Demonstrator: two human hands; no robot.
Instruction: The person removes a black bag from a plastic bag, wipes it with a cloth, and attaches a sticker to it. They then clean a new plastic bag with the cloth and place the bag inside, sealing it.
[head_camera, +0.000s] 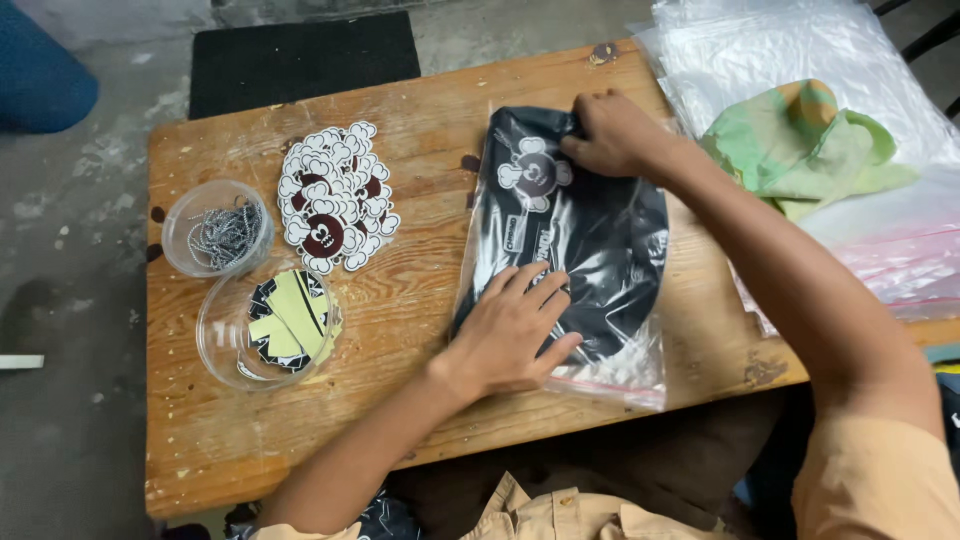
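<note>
Worn wooden table (420, 420) on concrete floor (70, 250), left hand (515, 335) flat on bagged black garment (600, 240), right hand (612, 135) pinching its top edge

A bagged garment (575, 235) lies mid-desk (420, 420), running from the far edge toward the near edge. Left of it sits a heap of die-cut tags (335, 195). Nearer the left edge stand two tubs: one holding ball chains (217, 232), and before it one holding stickers (268, 325). A stack of empty bags (800, 45) overhangs the far right corner, a folded cloth (810, 150) on top.
</note>
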